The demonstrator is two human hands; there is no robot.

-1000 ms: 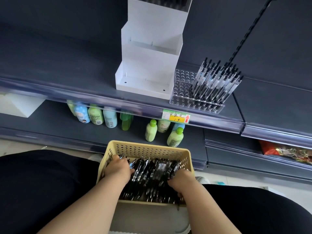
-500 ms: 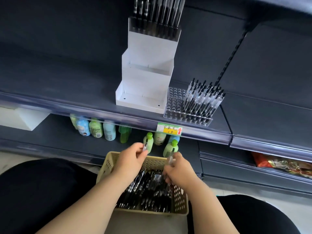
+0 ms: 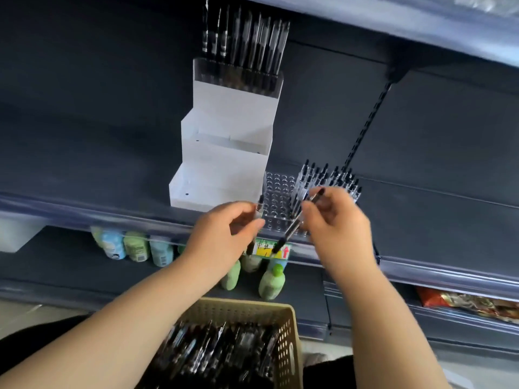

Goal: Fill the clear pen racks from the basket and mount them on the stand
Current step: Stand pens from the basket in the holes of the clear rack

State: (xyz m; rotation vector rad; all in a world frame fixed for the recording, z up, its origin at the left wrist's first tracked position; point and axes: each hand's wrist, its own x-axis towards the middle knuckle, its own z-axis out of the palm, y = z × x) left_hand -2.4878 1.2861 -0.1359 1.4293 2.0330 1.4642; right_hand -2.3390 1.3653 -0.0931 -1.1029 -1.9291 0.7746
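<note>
A clear pen rack (image 3: 276, 197) lies on the dark shelf right of the white stepped stand (image 3: 224, 153); its right half holds several black pens, its left holes are bare. My left hand (image 3: 224, 234) pinches one black pen (image 3: 254, 234) just in front of the rack. My right hand (image 3: 334, 223) pinches another black pen (image 3: 295, 228), tilted, over the rack's front edge. A filled rack of pens (image 3: 244, 49) sits on the stand's top step. The beige basket (image 3: 289, 341) of pens rests on my lap below.
Green and blue bottles (image 3: 134, 245) stand on the lower shelf behind a yellow price tag (image 3: 271, 248). A red snack packet (image 3: 460, 301) lies lower right. A slotted upright (image 3: 362, 130) runs up the back panel. A white box (image 3: 14, 234) sits at far left.
Both hands rose out of the basket, each with one pen, and now reach the rack on the shelf. The view tilted upward.
</note>
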